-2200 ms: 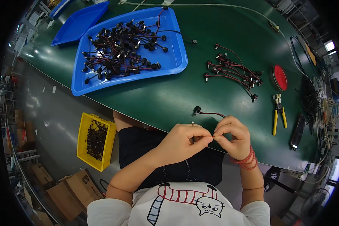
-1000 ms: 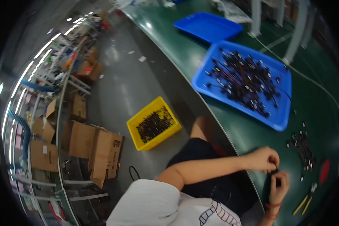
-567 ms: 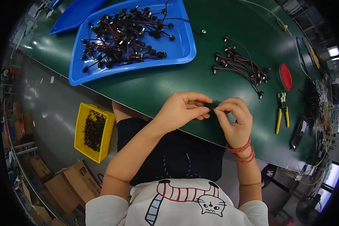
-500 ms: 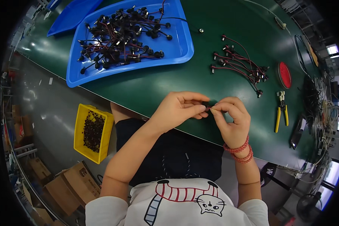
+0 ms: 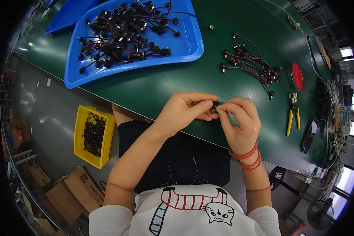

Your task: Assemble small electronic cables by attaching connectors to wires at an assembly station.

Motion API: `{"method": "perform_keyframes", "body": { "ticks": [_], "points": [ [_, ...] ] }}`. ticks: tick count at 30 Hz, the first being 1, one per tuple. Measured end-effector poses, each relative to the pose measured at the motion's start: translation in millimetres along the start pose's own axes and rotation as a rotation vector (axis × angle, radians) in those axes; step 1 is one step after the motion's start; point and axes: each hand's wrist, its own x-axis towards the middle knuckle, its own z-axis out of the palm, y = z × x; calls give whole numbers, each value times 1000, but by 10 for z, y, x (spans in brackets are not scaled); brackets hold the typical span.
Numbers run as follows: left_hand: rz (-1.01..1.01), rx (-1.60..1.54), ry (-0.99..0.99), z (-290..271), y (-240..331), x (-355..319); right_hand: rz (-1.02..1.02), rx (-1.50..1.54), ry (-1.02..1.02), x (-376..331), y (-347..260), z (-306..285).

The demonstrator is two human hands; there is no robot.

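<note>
Your left hand (image 5: 185, 112) and right hand (image 5: 240, 122) met at the table's near edge (image 5: 153, 114), fingertips pinching one small black connector (image 5: 214, 107) for close handling.

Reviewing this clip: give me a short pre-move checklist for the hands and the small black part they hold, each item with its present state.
1. Small black connector part pinched between both hands: ok.
2. Left hand grip shut on the part: ok.
3. Right hand fingertips at the part: ok.
4. Part fully seated or joined: cannot tell, fingers cover it.
5. Bare green table beneath the hands: ok.
6. Loose red-and-black wire leads and yellow-handled pliers apart from the hands: ok.
</note>
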Motion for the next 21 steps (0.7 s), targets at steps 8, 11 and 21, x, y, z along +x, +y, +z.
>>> {"method": "perform_keyframes", "body": {
  "ticks": [8,11,21],
  "points": [
    [0,20,21,15,-16,17,-8,20,-30,-7,14,0],
    [5,9,22,17,-16,13,-8,21,-39,-22,24,-10],
    [47,-9,59,21,-35,18,-76,-50,-111,-126,-5,-20]
  ]
}}
